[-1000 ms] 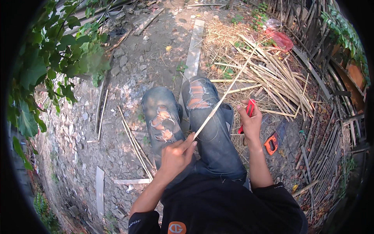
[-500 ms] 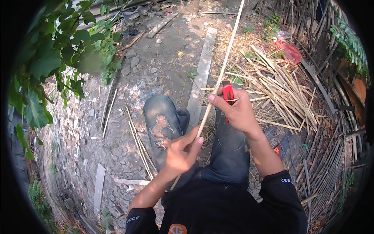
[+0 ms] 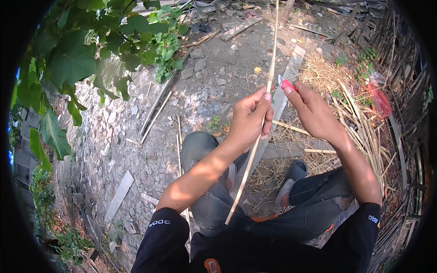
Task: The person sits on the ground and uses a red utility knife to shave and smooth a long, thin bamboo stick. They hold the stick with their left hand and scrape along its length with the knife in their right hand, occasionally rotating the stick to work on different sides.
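My left hand (image 3: 248, 119) is closed round a long, pale bamboo strip (image 3: 249, 169), thumb lying along it. The strip runs steeply from above my lap to past the top of the view. In my right hand (image 3: 318, 111) is a red-handled cutter knife (image 3: 287, 85), its short blade out. The blade tip points at the strip just above my left thumb; a small gap seems to lie between them. Both hands are raised in front of my knees, and the right one is closed round the knife handle.
A heap of split bamboo strips (image 3: 359, 123) lies on the right, with straw-like shavings (image 3: 318, 68) and a red plastic bag (image 3: 378, 98). A plank (image 3: 291, 68) stretches ahead. Leafy branches (image 3: 73, 54) hang at the upper left; a stick fence (image 3: 405, 59) stands at right.
My left hand has moved up and forward along the strip. The knife has gone from behind the strip to its right side, blade now showing. My right knee has swung outward; the view has shifted left.
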Demonstrator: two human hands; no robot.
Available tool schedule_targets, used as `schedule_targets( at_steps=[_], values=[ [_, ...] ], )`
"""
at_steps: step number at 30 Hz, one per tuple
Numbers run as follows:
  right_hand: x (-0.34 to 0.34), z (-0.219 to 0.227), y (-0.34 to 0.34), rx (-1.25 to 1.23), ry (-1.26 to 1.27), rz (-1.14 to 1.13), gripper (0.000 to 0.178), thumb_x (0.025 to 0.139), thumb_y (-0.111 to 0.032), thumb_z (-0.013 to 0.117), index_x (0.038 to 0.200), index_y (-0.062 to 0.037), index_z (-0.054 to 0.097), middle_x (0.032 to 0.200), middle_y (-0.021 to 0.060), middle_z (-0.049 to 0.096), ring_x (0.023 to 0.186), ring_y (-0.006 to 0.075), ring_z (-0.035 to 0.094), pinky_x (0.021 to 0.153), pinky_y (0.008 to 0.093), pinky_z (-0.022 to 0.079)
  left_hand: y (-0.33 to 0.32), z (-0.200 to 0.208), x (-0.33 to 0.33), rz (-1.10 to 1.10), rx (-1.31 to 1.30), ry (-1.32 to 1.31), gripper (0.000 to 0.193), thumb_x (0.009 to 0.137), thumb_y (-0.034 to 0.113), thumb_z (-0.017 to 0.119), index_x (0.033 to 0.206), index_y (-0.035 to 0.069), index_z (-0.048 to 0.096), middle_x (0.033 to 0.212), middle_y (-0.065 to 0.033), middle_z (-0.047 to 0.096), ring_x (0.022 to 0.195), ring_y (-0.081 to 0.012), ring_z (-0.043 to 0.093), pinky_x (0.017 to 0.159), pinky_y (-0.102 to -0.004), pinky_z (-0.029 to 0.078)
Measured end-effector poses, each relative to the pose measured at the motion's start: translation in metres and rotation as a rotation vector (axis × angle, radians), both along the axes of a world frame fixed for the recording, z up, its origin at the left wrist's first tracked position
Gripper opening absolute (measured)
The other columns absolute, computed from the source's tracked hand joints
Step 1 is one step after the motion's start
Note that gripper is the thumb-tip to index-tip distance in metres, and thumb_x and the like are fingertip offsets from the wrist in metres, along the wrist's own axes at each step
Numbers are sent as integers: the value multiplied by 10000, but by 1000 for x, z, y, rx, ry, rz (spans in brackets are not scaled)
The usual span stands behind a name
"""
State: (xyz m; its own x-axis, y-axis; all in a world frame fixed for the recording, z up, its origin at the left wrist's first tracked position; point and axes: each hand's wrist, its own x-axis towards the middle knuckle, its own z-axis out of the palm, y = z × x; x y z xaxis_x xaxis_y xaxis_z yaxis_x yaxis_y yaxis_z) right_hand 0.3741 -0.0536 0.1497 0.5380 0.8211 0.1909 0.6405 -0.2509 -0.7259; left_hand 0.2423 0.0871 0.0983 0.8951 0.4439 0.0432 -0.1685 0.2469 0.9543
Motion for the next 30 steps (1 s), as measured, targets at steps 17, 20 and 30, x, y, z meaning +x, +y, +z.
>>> schedule_targets(
  at_steps=[17, 20, 30],
  values=[
    [28, -63, 33, -141, 28, 193, 311, 1027, -257, 598, 934, 36, 553, 675, 277, 612, 688, 502, 643, 626, 548, 477, 7, -61, 22, 201, 230, 90, 476, 1097, 252, 618, 1529, 64, 552, 629, 94, 446, 542, -1, 396, 483, -222, 319],
    [28, -65, 38, -180, -46, 202, 321, 1036, -280, 618, 959, 28, 564, 685, 287, 633, 699, 515, 654, 635, 571, 497, 14, -66, 16, 196, 208, 108, 471, 1093, 244, 624, 1516, 47, 562, 645, 93, 461, 552, -2, 401, 488, -225, 318],
    [41, -91, 50, -163, -361, 111, 364, 1035, -367, 648, 947, -23, 567, 640, 231, 639, 635, 482, 651, 573, 565, 494, 17, -67, 13, 259, 365, 162, 420, 1083, 208, 636, 1457, 17, 619, 666, 98, 459, 622, -1, 405, 539, -217, 341]
  ],
)
